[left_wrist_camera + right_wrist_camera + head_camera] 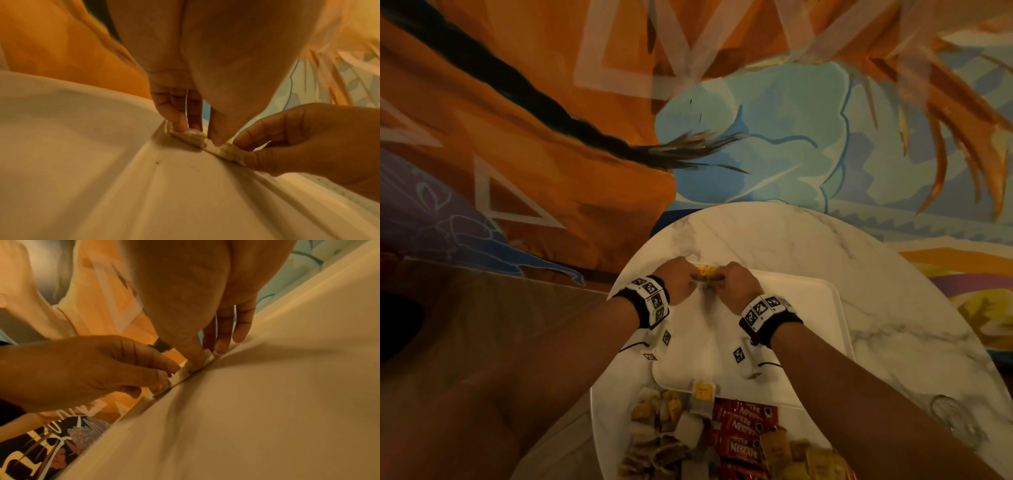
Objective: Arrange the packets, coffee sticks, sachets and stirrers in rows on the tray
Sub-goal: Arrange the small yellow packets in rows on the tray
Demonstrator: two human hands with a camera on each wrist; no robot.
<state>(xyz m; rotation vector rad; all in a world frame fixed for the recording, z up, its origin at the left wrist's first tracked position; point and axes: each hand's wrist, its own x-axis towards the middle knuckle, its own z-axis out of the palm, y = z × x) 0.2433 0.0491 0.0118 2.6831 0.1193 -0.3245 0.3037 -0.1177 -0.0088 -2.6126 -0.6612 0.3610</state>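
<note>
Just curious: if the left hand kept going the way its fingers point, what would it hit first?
Probably the packets it already pinches with the right hand, then the tray floor beneath; depth is unclear.

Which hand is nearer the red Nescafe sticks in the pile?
Right, narrowly. Both hands are at the tray's far edge, away from the Nescafe sticks; the right hand is on their side, the left hand further left.

1. The table [774, 236] is patterned in white marble with grey veins.
2. The tray [822, 308] is coloured plain white.
3. The coffee sticks [744, 430] are coloured red with white lettering.
4. The wall mural [534, 120] is painted orange and blue.
</note>
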